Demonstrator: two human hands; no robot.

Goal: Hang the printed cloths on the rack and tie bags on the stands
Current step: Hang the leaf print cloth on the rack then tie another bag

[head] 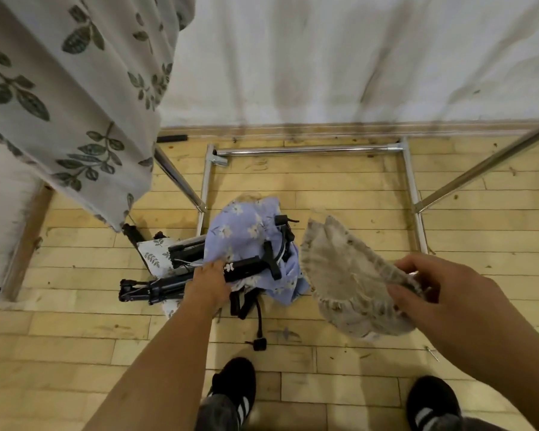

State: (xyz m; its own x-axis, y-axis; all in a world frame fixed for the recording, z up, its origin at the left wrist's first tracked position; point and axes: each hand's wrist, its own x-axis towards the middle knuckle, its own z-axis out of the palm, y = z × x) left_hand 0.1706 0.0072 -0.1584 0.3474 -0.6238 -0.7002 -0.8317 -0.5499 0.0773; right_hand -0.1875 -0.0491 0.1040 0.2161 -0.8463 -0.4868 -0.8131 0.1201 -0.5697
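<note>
Single head view, looking steeply down at floor (75, 353), hands close below

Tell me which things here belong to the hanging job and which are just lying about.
Job: leaf-print cloth, blue floral cloth, beige frilled cloth, black stands, metal rack.
Lying about: black tube by the skirting, small metal piece on floor.

The wooden floor (339, 188) inside the rack base (305, 149) is open. The hanging leaf cloth (75, 104) blocks the left; the tripod pile (168, 286) and a held beige cloth (343, 275) crowd the front.
</note>
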